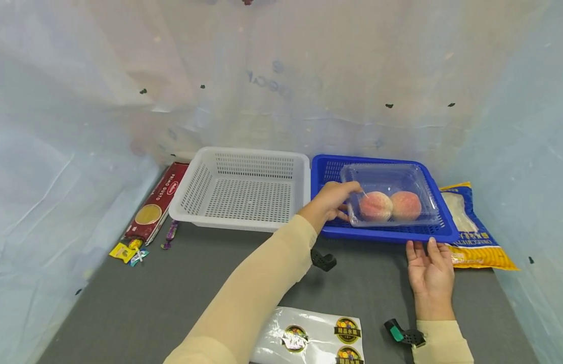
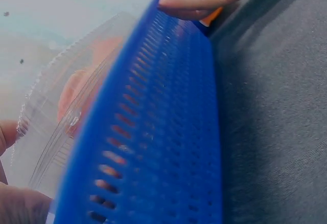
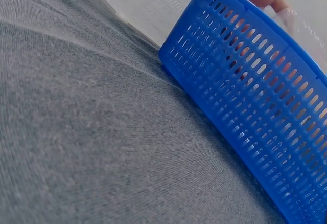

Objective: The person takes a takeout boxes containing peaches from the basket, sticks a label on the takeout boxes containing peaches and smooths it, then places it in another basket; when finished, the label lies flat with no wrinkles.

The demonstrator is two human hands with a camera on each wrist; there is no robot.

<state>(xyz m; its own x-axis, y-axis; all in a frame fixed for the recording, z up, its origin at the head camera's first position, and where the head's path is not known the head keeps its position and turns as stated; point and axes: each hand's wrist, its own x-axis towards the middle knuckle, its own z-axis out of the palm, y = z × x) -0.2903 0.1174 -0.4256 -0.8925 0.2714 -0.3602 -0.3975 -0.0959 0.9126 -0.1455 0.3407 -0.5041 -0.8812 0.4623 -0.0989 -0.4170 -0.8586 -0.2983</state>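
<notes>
A clear plastic box (image 1: 386, 174) with two peaches (image 1: 376, 206) in it lies inside the blue basket (image 1: 381, 235). My left hand (image 1: 331, 201) reaches over the basket's left side and grips the box's left edge, thumb above and other fingers lower. In the left wrist view its thumb (image 2: 7, 134) shows at the edge of the clear plastic. My right hand (image 1: 430, 273), palm turned up, holds the basket's front rim near the right corner. From the left wrist view, the right hand's fingers (image 2: 194, 0) pinch that rim.
Left of the blue basket stands a white basket (image 1: 249, 199). A red pasta packet (image 1: 158, 202) and several wrapped candies (image 1: 123, 252) lie further left. A blue and yellow pasta bag (image 1: 479, 232) sits at right. A sticker sheet (image 1: 318, 333) lies at the front. Plastic sheeting (image 1: 281, 76) hangs behind.
</notes>
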